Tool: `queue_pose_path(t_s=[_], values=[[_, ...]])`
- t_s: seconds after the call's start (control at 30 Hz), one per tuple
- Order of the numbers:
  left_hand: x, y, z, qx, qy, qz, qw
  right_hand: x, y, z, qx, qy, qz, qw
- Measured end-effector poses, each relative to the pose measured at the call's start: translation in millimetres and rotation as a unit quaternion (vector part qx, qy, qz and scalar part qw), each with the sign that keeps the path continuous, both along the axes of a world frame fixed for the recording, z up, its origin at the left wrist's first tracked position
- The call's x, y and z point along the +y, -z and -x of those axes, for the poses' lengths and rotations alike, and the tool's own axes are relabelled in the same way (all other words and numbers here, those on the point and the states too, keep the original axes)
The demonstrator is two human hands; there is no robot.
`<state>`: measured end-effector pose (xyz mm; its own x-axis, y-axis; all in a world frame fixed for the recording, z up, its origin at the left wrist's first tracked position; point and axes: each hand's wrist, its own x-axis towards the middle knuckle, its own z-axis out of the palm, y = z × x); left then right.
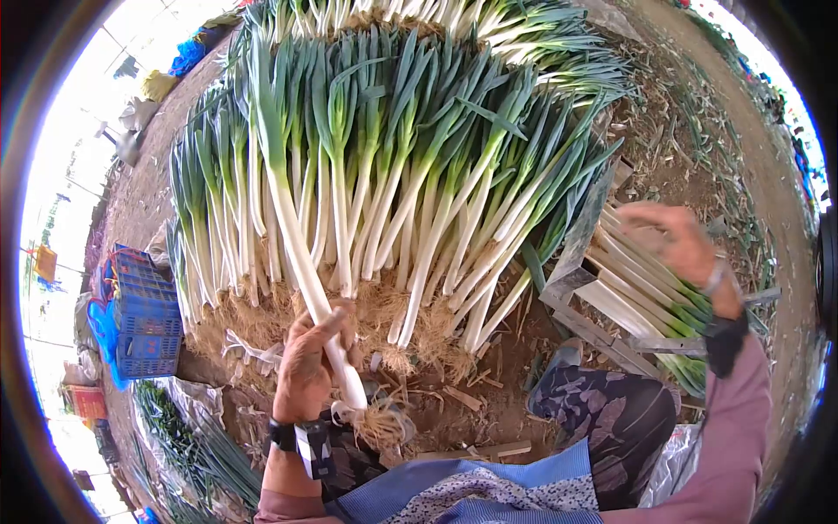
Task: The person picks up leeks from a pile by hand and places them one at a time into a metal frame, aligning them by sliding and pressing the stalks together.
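Left hand (pixel 310 362) closes round 1 leek (pixel 305 262) just left of lower centre, above its roots (pixel 382 426); the right hand (pixel 676 243) blurs at frame right, its grip impossible to tell; likely light, soft-leaved, the leek's pale shaft (pixel 295 231) promises the firmest hold.

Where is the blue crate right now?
In the head view, the blue crate sits toward the left side, left of the person's left hand, beside the lower left edge of the big leek pile.
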<state>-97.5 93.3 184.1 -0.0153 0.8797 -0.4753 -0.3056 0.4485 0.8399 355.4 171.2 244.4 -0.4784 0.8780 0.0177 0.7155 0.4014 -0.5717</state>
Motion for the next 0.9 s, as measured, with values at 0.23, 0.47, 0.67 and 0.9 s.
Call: queue_pose_path(t_s=[0.23,0.47,0.67,0.9], values=[[1,52,27,-0.047,-0.129,0.190,0.972,41,180,180,0.006,-0.029,0.212,0.977],[-2,17,14,-0.133,-0.102,0.170,0.971,29,309,276,0.102,0.226,0.292,0.924],[-1,16,16,-0.109,-0.112,0.195,0.968,31,344,291,0.141,0.309,0.241,0.909],[-7,5,15,-0.133,-0.122,0.180,0.967,10,330,229,-0.015,0.289,0.245,0.925]])
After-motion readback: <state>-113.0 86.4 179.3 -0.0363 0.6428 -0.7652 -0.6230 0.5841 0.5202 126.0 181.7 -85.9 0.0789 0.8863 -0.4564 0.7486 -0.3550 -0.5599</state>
